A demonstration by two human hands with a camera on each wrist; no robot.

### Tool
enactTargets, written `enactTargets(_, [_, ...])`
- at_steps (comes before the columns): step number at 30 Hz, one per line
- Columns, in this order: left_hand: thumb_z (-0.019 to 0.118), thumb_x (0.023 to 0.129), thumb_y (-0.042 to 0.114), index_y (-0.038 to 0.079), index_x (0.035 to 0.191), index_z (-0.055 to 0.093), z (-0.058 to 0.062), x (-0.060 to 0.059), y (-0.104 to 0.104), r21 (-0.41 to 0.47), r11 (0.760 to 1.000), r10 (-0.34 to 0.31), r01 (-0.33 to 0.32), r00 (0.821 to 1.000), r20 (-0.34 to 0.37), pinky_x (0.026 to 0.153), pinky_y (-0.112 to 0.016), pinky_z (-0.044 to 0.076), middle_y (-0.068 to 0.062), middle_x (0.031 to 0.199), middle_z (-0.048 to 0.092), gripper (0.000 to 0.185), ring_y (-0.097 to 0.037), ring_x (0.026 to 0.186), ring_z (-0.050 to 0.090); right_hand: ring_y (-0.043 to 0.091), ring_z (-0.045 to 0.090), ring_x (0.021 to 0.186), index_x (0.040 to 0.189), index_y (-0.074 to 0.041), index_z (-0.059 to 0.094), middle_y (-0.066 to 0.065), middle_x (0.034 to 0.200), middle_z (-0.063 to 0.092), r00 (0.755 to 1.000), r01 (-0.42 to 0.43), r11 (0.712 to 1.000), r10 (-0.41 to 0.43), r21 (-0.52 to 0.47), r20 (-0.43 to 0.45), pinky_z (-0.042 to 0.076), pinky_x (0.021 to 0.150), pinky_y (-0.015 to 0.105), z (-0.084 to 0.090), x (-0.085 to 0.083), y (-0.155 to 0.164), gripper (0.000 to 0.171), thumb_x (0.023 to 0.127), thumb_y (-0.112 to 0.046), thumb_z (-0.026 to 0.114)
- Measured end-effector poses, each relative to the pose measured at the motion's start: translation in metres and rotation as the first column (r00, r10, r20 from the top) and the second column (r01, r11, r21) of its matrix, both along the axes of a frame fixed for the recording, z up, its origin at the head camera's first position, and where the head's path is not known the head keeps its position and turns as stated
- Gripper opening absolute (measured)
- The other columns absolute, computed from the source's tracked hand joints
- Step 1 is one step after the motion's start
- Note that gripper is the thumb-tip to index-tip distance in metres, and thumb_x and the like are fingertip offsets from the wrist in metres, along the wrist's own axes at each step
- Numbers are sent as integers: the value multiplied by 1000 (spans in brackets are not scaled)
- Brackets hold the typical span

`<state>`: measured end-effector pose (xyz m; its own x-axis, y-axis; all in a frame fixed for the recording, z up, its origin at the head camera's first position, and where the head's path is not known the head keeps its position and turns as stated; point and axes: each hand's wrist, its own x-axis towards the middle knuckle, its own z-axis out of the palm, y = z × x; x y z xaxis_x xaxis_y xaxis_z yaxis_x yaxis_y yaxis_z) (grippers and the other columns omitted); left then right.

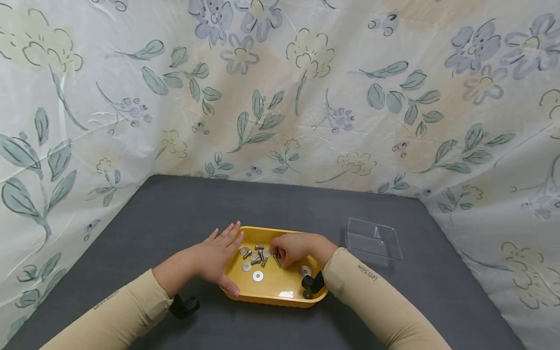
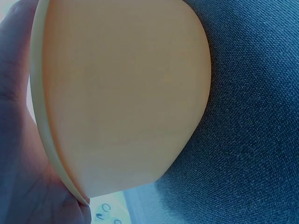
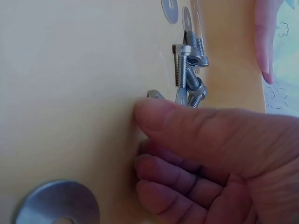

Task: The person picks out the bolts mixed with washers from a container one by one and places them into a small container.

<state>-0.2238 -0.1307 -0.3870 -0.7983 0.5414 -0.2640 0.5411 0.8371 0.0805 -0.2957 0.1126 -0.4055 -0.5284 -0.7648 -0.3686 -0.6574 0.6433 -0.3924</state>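
A yellow tray (image 1: 280, 291) holds several silver socket-head bolts (image 1: 260, 253) and flat washers (image 1: 258, 276). My left hand (image 1: 214, 257) lies against the tray's left end, fingers straight and spread, thumb at the near rim. The left wrist view shows that hand along the rim, beside the outer wall (image 2: 126, 93). Inside the tray, my right hand (image 1: 295, 248) has its fingers curled near the floor, thumb and fingertips at a bolt (image 1: 277, 261). In the right wrist view a bit of that bolt (image 3: 154, 94) shows past the thumb; the rest is hidden.
A clear plastic container (image 1: 374, 239) stands on the dark grey table (image 1: 210, 199), right of the tray. Larger washers (image 1: 305, 271) lie at the tray's right end, partly under the black wrist strap (image 1: 312, 282). A floral curtain (image 1: 271, 73) encloses the table's back and sides.
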Motion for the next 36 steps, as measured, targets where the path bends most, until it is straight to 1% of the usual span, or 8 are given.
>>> enactTargets(6, [47,46,90,8,147,7,-2,-1,-1,-16,1000,12,-11,1000,6,109,-51,5,-10,152,-13,136,-24,139,-10,8,46,61,96,-16,57,-4,70,50,1000,27,1000,-27,14,0,39,57,19,0,3,-3,27,76,-14,75])
enactTargets(9, [48,47,89,7,147,8,-1,-1,-1,-2,1000,7,-7,1000,9,109,-52,5,-11,152,-12,136,-26,139,-9,7,46,62,96,-17,57,-5,71,51,1000,18,1000,-18,11,2,41,58,19,-1,3,-4,29,75,-17,76])
enactTargets(14, [51,47,88,6,147,9,0,0,-1,10,1000,7,-8,1000,11,109,-51,4,-10,152,-11,136,-25,139,-8,7,46,62,95,-17,57,-6,71,50,1000,3,1000,-3,7,-4,41,58,19,-3,3,-5,27,76,-19,76])
enactTargets(20, [51,48,87,6,147,9,0,0,-2,15,1000,6,-6,1000,9,109,-51,5,-10,152,-10,135,-25,139,-8,6,46,61,93,-17,57,-6,69,50,1000,10,1000,-10,6,1,40,58,19,-4,1,-4,22,77,-17,74])
enactTargets(24, [51,48,88,6,147,9,-1,0,-2,14,1000,0,0,1000,6,109,-52,5,-11,152,-11,135,-26,139,-8,5,47,61,93,-16,58,-7,69,52,999,11,1000,-10,-22,31,41,58,18,-7,-3,-2,21,78,-14,72])
enactTargets(27, [50,47,89,7,147,8,-1,0,-2,7,1000,4,-4,1000,11,109,-51,5,-10,152,-12,136,-25,139,-9,4,49,61,94,-14,59,-8,69,55,996,12,998,-6,-59,87,42,59,17,-6,-5,0,19,79,-10,70])
enactTargets(31, [49,47,89,7,147,7,-1,-1,-1,0,1000,11,-11,1000,15,109,-51,5,-10,152,-13,136,-25,139,-9,5,51,60,97,-11,60,-7,68,58,987,18,993,1,-117,159,43,57,18,-1,-7,0,18,81,-6,67])
enactTargets(36, [49,47,89,7,147,7,-2,-1,-2,-9,1000,10,-10,1000,4,109,-51,6,-10,152,-12,136,-26,139,-7,5,53,61,100,-8,61,-7,70,61,985,38,989,-13,-145,170,45,59,19,6,-8,1,21,80,-6,67])
